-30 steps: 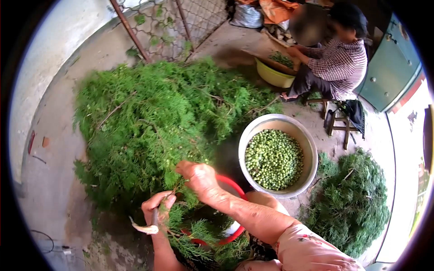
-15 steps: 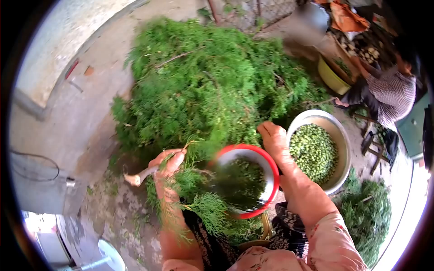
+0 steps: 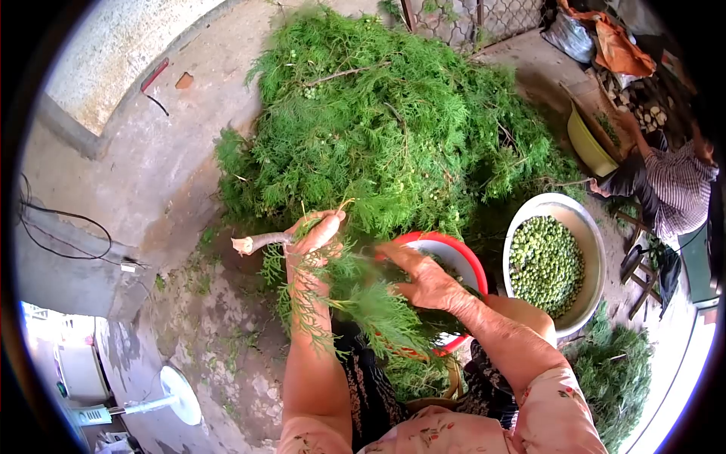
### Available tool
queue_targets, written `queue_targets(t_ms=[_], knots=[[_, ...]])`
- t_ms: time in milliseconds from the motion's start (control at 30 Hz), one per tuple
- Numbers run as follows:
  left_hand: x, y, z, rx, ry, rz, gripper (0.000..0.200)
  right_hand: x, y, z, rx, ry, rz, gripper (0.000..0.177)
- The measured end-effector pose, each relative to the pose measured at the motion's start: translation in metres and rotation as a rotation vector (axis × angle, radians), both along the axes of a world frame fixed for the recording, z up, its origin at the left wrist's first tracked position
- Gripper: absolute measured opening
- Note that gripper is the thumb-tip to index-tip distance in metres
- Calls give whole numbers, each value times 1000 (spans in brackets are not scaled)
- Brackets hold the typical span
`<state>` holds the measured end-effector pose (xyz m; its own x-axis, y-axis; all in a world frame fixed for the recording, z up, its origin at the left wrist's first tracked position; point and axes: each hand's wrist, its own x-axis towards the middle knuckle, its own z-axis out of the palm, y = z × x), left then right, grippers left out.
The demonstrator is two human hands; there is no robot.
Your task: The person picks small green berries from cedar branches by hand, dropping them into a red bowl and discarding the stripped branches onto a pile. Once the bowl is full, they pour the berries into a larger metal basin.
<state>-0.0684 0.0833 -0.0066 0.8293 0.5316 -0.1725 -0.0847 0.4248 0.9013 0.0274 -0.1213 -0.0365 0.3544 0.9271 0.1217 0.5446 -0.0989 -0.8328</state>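
Note:
My left hand (image 3: 316,234) is closed round a leafy green branch (image 3: 370,299), whose thick cut end sticks out to the left. My right hand (image 3: 427,280) reaches in from the right, its thumb and fingers apart at the branch's foliage and over a red-rimmed basin (image 3: 475,265). The basin is partly covered by the hand and leaves. Right of it stands a metal bowl (image 3: 594,250) holding many small green cones (image 3: 546,265). A large heap of green branches (image 3: 378,121) lies beyond my hands.
At the right a person (image 3: 673,181) sits on a low stool beside a yellow basin (image 3: 590,144). More cut foliage (image 3: 612,378) lies at the lower right. A white fan (image 3: 180,395) stands at the lower left, and a black cable (image 3: 68,219) at the left.
My right hand has moved left from the heap's edge to the branch, over the red-rimmed basin. My left hand still holds the branch. The whole view has shifted.

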Motion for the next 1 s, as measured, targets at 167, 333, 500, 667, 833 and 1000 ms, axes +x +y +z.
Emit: queue_targets(t_ms=[167, 333, 500, 667, 833, 1000], knots=[[9, -12, 11, 60, 301, 42, 27, -14, 14, -27, 79, 27, -59, 50], [10, -35, 26, -52, 109, 229, 27, -24, 19, -64, -38, 814, -119, 33], [19, -35, 28, 50, 16, 107, 62, -9, 4, -39, 77, 1218, -96, 32], [11, -21, 20, 262, 14, 77, 59, 13, -7, -13, 159, 1286, -87, 31], [10, -24, 9, 352, 60, 53, 34, 22, -1, -10, 186, 1300, -149, 31], [14, -23, 6, 346, 70, 148, 29, 32, 10, -6, 203, 1296, -211, 31]])
